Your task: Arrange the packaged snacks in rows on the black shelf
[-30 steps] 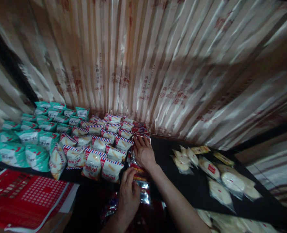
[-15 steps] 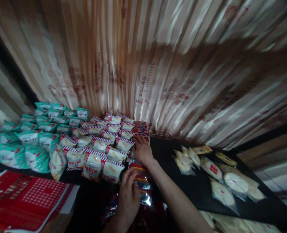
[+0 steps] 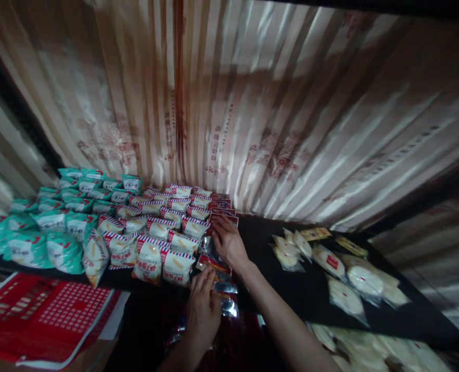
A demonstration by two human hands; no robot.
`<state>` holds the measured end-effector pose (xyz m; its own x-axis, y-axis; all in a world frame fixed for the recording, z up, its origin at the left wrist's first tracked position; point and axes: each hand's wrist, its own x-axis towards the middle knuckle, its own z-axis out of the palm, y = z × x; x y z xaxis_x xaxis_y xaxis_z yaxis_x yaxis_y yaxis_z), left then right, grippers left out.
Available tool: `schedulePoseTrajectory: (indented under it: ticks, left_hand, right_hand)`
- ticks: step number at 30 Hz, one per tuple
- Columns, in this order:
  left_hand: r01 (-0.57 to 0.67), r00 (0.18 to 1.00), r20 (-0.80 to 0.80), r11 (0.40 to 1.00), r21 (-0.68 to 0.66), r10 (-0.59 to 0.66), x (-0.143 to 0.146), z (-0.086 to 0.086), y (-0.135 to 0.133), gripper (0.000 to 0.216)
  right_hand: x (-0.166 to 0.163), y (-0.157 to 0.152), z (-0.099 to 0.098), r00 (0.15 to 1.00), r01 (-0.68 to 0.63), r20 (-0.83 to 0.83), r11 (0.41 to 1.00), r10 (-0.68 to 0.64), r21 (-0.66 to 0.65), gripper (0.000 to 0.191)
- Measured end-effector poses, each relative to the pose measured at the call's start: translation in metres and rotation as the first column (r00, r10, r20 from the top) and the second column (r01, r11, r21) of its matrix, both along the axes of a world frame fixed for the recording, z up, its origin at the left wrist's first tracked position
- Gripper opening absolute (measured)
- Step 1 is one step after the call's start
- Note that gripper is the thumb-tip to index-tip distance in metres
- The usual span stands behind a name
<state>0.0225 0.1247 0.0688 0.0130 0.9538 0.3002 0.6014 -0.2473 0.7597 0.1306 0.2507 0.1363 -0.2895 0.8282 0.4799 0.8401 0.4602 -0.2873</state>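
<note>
Dk red pkts (image 3: 226, 288): glossy, silver patches, yellowish print, overlapping in front-to-back row on blk shelf (image 3: 258, 243), just R of white pkts (image 3: 178, 267) w/ striped tops. Your R hand (image 3: 228, 244) is over the row, fingers stretched fwd, slightly bent; can't tell if gripping. Your L hand (image 3: 204, 305), nearer you, fingers loosely curled; can't tell if it's got hold.

Your left hand (image 3: 203, 305) and right hand (image 3: 230, 243) touch the red packets (image 3: 218, 264); white bags (image 3: 159, 229) stand left of those packets, pale packs (image 3: 365, 280) right
</note>
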Motion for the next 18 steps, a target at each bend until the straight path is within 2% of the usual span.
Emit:
schedulePoseTrajectory:
  ticks: [6, 10, 14, 18]
  left_hand:
    - [0.015, 0.998, -0.055, 0.994, 0.113, -0.009, 0.003, -0.004, -0.005, 0.048]
    - [0.018, 0.995, -0.104, 0.993, 0.114, -0.007, 0.003, 0.003, -0.01, 0.05]
    - [0.012, 0.99, -0.141, 0.993, 0.116, 0.004, 0.002, 0.012, -0.014, 0.049]
    - [0.014, 0.983, -0.184, 0.993, 0.113, 0.007, 0.002, 0.008, -0.014, 0.051]
  right_hand:
    - [0.012, -0.036, -0.007, 0.999, 0.032, -0.002, 0.998, -0.032, 0.055, 0.033]
    - [0.018, -0.053, -0.016, 0.995, 0.097, -0.041, 0.991, -0.093, 0.088, 0.033]
    - [0.02, -0.06, -0.024, 0.98, 0.173, -0.113, 0.982, -0.165, 0.072, 0.034]
    - [0.021, -0.059, -0.032, 0.955, 0.253, -0.163, 0.968, -0.248, 0.009, 0.035]
